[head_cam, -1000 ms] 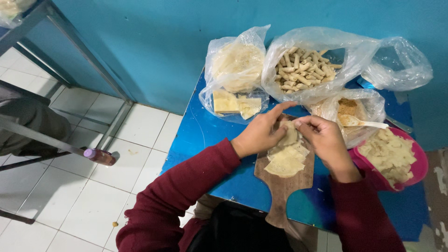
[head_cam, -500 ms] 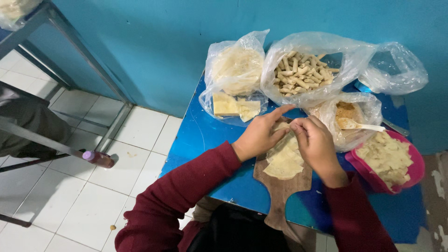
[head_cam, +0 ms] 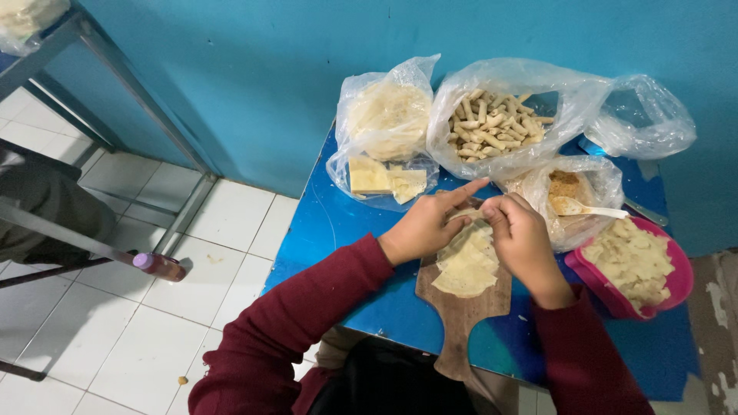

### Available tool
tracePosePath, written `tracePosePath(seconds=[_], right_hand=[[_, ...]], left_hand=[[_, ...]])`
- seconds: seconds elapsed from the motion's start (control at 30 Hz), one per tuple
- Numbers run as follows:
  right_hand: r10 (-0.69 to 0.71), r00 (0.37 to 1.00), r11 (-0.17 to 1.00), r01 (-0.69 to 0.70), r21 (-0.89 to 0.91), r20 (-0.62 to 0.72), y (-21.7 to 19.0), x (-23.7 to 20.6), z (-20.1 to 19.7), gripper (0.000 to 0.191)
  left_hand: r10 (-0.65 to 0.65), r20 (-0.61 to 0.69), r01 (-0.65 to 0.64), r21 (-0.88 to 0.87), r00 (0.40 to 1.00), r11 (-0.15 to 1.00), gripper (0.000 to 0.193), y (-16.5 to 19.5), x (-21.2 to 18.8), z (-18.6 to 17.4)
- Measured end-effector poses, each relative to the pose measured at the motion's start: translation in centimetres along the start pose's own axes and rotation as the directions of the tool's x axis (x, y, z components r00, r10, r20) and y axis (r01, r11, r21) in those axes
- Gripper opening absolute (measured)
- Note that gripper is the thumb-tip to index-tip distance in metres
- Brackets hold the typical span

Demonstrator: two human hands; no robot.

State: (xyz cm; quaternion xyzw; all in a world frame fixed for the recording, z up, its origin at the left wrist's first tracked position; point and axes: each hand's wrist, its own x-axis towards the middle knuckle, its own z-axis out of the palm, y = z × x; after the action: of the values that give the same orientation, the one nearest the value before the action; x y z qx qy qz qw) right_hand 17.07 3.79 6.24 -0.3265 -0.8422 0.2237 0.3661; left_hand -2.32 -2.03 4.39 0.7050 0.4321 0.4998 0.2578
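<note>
Over wooden paddle board (head_cam: 463, 319): left hand (head_cam: 421, 227), right hand (head_cam: 525, 240) fingers pinching thin pale floppy wrapper (head_cam: 467, 265).

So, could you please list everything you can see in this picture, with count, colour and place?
Small blue table: one, against the blue wall.
Brown wooden paddle board: one, table's near edge.
Thin pale dough sheets: a stack, on the board.
Clear plastic bag of pale round wrappers: one, back left; yellowish square pieces at its base.
Clear bag of tan finger-shaped rolls: one, back middle.
Empty-looking clear bag: one, back right.
Clear bag of brownish filling: one, with a white spoon.
Pink bowl of pale pieces: one, right edge.
Small purple-capped bottle: one, on the white tiled floor.
Left hand: on the top sheet.
Right hand: pinching the same sheet.
</note>
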Motion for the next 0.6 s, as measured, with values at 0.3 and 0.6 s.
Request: tracePosePath(seconds=[0.3,0.6], right_hand=[[0.049,0.998,0.998,-0.05,0.025,0.044,-1.3,0.2,-0.7,0.015],[0.078,0.997,0.997,-0.078,0.016,0.013,-1.7,0.2,-0.6,0.026]], left_hand=[[0.008,-0.079,0.0,0.09,0.997,0.996,0.06,0.4,-0.1,0.1],[0.106,-0.116,-0.075,0.246,0.988,0.966,0.066,0.9,-0.1,0.2]])
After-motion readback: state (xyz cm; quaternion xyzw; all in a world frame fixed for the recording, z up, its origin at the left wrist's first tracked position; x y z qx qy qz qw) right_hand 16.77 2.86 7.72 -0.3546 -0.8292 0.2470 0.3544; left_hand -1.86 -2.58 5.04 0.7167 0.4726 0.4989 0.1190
